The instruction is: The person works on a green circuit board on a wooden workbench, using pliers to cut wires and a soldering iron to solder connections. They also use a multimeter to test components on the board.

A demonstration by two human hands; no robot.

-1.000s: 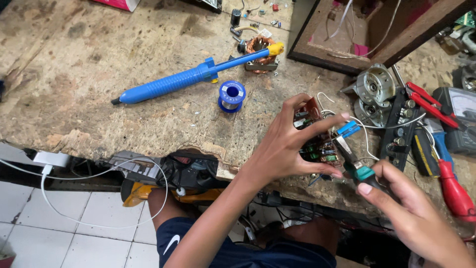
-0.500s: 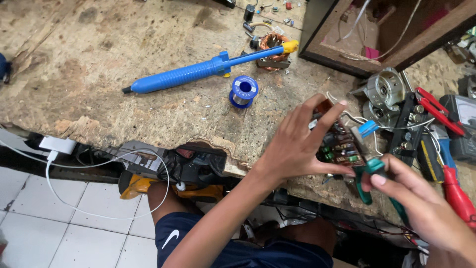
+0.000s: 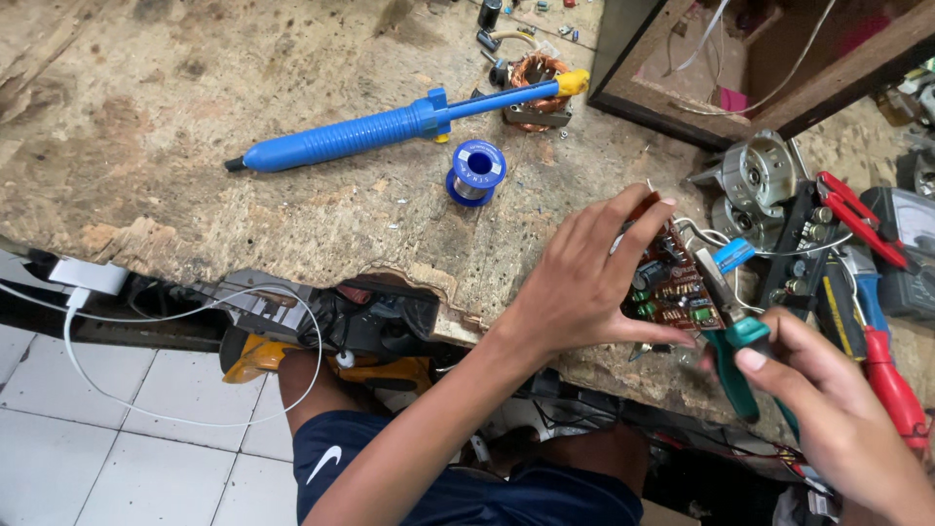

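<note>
My left hand (image 3: 575, 282) still grips the circuit board (image 3: 672, 282) near the solder spool (image 3: 476, 171), while my right hand (image 3: 828, 409) has brought the closed green-handled pliers (image 3: 735, 336) nearer to it.

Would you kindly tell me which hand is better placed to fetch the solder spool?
Probably the left hand: it lies nearer the solder spool, though it grips the circuit board. The right hand holds green-handled pliers, farther away.

worn wooden workbench (image 3: 195, 88); white tiled floor (image 3: 117, 458); even light
</note>
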